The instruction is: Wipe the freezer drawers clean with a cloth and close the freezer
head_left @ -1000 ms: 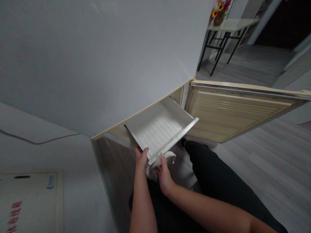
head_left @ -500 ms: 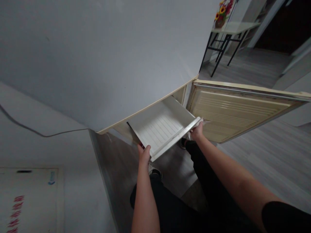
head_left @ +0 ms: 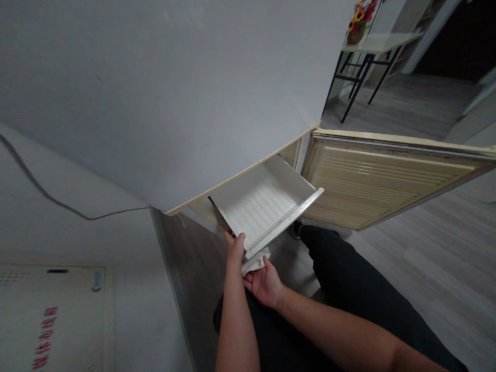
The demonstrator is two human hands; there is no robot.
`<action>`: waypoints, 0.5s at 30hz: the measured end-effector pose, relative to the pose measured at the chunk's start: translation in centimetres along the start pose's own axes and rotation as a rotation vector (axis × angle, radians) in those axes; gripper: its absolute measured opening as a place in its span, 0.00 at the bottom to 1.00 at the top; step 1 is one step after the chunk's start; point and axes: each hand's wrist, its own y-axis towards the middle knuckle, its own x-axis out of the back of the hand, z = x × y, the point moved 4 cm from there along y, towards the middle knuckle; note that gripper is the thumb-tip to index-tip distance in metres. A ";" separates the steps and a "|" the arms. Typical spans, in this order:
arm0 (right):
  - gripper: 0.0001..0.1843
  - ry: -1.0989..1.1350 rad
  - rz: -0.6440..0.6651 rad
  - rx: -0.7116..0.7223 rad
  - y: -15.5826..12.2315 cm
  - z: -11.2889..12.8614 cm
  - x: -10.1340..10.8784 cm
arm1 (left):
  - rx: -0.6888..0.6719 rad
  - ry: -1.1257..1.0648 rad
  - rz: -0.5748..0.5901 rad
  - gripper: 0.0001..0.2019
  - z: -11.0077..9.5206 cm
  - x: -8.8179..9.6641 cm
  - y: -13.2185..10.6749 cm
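A white drawer (head_left: pixel 263 201) with a ribbed bottom is pulled partway out of the low compartment of a fridge (head_left: pixel 217 103). My left hand (head_left: pixel 235 249) grips the drawer's near left corner, its thumb on the rim and its other fingers mostly hidden below. Close beside it, under the front edge, my right hand (head_left: pixel 265 283) is turned palm up and holds a crumpled white cloth (head_left: pixel 256 262) between thumb and fingers. The cloth is just beneath the drawer front; whether it touches it I cannot tell.
The fridge door (head_left: pixel 387 178) stands swung out to the right, with cream ribbed lining. A cable (head_left: pixel 58 199) hangs along the wall at left, above a white panel (head_left: pixel 50 315) with red writing. A table (head_left: pixel 391 44) with a flower vase (head_left: pixel 355 35) stands at the back right.
My right hand has left the drawer's right front corner and moved left with the cloth, to below the left end of the front edge. My left hand keeps its hold on the drawer.
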 end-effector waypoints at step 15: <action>0.43 -0.573 -0.537 0.792 0.6 22.3 13.0 | -0.020 0.106 -0.010 0.19 0.8 0.7 0.8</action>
